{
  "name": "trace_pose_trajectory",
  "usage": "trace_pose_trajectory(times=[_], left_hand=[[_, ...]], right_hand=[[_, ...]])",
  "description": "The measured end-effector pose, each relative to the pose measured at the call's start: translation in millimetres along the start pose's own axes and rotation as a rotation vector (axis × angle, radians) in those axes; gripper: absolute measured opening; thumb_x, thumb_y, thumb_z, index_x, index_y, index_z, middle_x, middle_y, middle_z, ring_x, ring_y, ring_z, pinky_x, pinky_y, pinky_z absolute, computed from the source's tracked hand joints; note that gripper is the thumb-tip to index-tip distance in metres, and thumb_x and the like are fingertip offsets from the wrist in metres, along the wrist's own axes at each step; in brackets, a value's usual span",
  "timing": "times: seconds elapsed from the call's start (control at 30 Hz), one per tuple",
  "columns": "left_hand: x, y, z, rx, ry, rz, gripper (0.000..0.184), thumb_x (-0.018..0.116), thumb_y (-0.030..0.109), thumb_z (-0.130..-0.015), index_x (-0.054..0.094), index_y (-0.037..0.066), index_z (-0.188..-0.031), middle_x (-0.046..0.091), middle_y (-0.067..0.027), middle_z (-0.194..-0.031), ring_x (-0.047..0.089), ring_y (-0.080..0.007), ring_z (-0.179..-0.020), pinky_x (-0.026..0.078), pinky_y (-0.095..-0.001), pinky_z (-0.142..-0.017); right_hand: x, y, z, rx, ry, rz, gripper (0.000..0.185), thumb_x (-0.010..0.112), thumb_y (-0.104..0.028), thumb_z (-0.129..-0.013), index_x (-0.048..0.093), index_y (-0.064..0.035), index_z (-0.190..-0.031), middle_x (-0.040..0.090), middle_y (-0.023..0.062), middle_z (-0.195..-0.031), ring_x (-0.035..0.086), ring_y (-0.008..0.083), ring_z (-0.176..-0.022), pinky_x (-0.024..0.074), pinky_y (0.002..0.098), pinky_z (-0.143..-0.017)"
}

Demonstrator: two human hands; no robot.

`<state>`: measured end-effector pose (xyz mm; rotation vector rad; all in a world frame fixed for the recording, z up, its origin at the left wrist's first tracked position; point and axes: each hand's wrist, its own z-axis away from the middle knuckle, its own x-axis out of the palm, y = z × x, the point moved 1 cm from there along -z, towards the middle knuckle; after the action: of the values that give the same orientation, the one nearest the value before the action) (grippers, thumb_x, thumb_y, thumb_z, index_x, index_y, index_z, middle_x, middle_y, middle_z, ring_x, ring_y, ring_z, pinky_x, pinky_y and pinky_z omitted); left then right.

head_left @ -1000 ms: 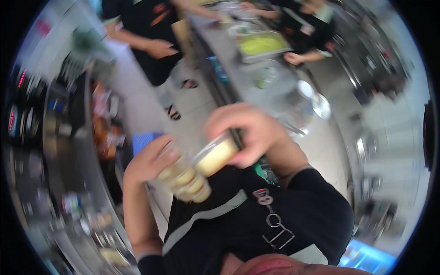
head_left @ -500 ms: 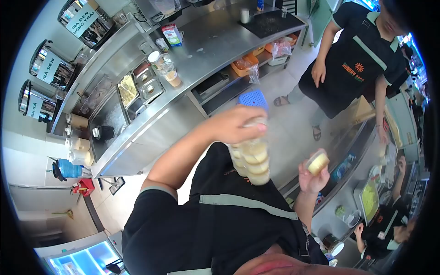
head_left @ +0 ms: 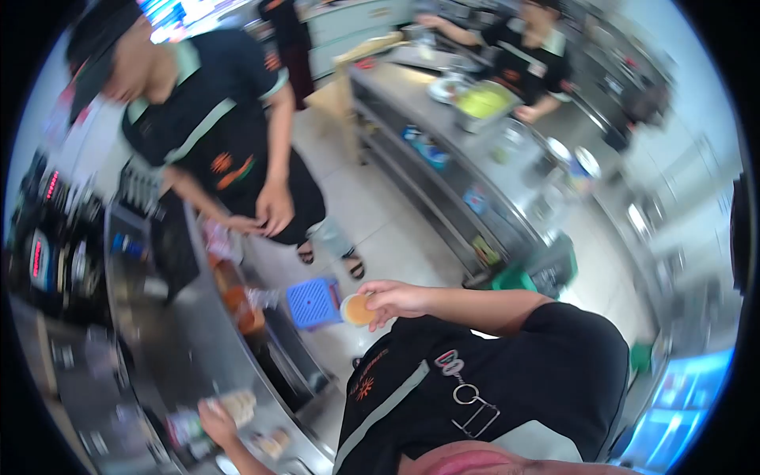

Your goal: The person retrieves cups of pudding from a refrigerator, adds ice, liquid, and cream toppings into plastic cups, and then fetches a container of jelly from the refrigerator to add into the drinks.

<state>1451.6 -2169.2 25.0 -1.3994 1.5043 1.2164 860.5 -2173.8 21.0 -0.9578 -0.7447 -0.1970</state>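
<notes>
My right hand (head_left: 388, 302) is closed around a small plastic pudding cup (head_left: 359, 309), held in front of my apron. Its round face is turned toward the camera and looks orange-tan with a pale rim. At the lower left, my left hand (head_left: 218, 424) is wrapped on a stack of pale yellow pudding cups (head_left: 238, 406) over the steel counter (head_left: 178, 348). The stack is smeared by motion, and part of it lies behind the fingers. Near that hand are a carton (head_left: 184, 427) and a cup with a brownish drink (head_left: 275, 442), both blurred.
A blue plastic stool (head_left: 312, 303) stands on the floor beyond my right hand. One co-worker (head_left: 214, 142) stands by the counter; another (head_left: 526, 59) works behind a steel table (head_left: 514, 178) bearing a tray of green food (head_left: 484, 103). Orange bins (head_left: 241, 309) sit under the counter.
My view has swung round to the right. My left hand has carried the stack of pudding cups from before my chest to over the counter. My right hand still holds the single cup.
</notes>
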Motion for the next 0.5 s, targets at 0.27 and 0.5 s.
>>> trace_pose_trajectory(times=[0.27, 0.5], left_hand=[[63.1, -156.8, -21.2, -0.108, -0.166, -0.269, 0.051, 0.067, 0.047, -0.085, 0.062, 0.005, -0.113, 0.068, -0.024, -0.099, 0.067, -0.0411, -0.088, 0.053, -0.0501, -0.08], [76.0, -229.5, -17.2, -0.019, -0.04, -0.275, 0.058, 0.06, 0.058, -0.083, 0.061, 0.001, -0.095, 0.066, -0.0231, -0.085, 0.065, -0.0455, -0.081, 0.052, -0.0551, -0.072]], right_hand=[[62.4, 60.8, 16.7, -0.095, 0.277, -0.008, 0.037, 0.062, -0.023, -0.092, 0.048, -0.0094, -0.124, 0.063, 0.0063, -0.107, 0.07, 0.0215, -0.08, 0.0552, 0.0324, -0.069], [76.5, 77.1, 8.2, -0.004, 0.345, 0.151, 0.037, 0.061, -0.027, -0.091, 0.05, -0.0117, -0.124, 0.061, 0.0051, -0.108, 0.068, 0.0194, -0.077, 0.0541, 0.0307, -0.066]])
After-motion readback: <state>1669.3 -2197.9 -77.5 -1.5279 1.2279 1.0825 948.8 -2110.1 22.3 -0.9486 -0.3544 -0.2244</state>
